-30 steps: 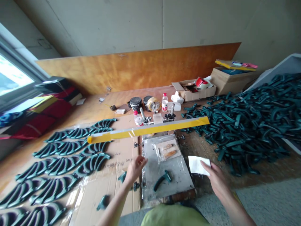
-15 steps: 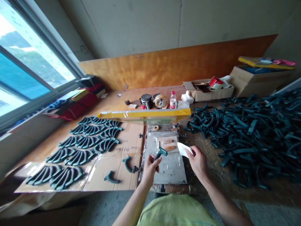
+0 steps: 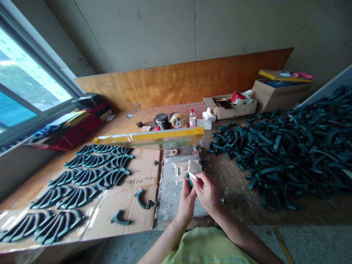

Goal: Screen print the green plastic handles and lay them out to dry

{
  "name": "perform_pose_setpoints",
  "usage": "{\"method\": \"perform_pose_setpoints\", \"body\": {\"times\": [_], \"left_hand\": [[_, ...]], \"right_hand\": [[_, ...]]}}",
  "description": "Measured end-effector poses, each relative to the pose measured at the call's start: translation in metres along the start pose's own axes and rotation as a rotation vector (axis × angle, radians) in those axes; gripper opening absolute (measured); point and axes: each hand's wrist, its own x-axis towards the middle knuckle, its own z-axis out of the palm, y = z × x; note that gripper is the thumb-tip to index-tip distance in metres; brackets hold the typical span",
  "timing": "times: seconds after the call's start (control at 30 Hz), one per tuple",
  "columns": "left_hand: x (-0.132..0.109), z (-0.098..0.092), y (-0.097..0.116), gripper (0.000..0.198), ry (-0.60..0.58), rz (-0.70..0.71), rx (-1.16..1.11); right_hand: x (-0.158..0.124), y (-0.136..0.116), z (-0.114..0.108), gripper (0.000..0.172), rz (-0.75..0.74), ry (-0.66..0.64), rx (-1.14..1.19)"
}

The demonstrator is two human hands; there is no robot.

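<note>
My left hand (image 3: 186,198) is closed around a dark green curved plastic handle (image 3: 190,180), only a bit of which shows between my hands. My right hand (image 3: 209,191) pinches a white paper or cloth piece (image 3: 194,168) and presses it onto the handle's top end. Both hands meet above a grey plate wrapped in clear film (image 3: 172,187). A yellow-edged frame (image 3: 148,138) stands raised just beyond the plate.
Rows of green handles (image 3: 82,179) lie on cardboard (image 3: 132,205) at left, with two loose ones near the plate. A big heap of green handles (image 3: 288,146) fills the right. Ink cans, tape roll, a bottle (image 3: 192,119) and cardboard boxes (image 3: 233,104) stand at the back.
My left hand picked the green handle up off the plate and lifted it. My right hand brought the white piece over onto the handle. The camera view shifted.
</note>
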Motion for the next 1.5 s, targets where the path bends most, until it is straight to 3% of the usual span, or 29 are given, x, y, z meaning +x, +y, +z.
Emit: {"method": "perform_pose_setpoints", "body": {"times": [0.17, 0.37, 0.67, 0.87, 0.93, 1.0, 1.13, 1.37, 1.5], "left_hand": [[0.001, -0.004, 0.002, 0.036, -0.105, 0.060, -0.090], [0.005, -0.014, 0.014, 0.036, -0.207, 0.063, 0.023], [0.009, -0.014, 0.012, 0.040, -0.239, 0.066, -0.001], [0.007, -0.011, 0.006, 0.037, -0.268, -0.040, -0.058], [0.006, -0.010, 0.006, 0.037, -0.259, -0.097, -0.086], [0.006, -0.008, 0.007, 0.036, -0.228, -0.129, -0.110], [0.008, -0.007, 0.012, 0.033, -0.159, -0.035, -0.038], [0.009, -0.006, 0.012, 0.035, -0.181, -0.124, -0.139], [0.009, -0.004, 0.015, 0.035, -0.127, -0.072, -0.088]], "right_hand": [[0.006, 0.001, 0.004, 0.012, 0.128, 0.026, 0.165], [0.005, 0.002, 0.011, 0.017, 0.152, 0.038, 0.205], [0.005, 0.004, 0.018, 0.026, 0.171, 0.128, 0.157], [0.021, 0.028, 0.000, 0.030, 0.167, 0.252, -0.013], [0.020, 0.025, -0.007, 0.029, 0.147, 0.278, -0.040], [0.015, 0.014, -0.008, 0.027, 0.089, 0.217, -0.048], [0.006, -0.001, 0.002, 0.026, -0.053, 0.060, -0.125], [0.022, 0.018, -0.001, 0.034, -0.036, 0.229, -0.239], [0.016, 0.006, 0.003, 0.028, -0.124, 0.108, -0.179]]}}
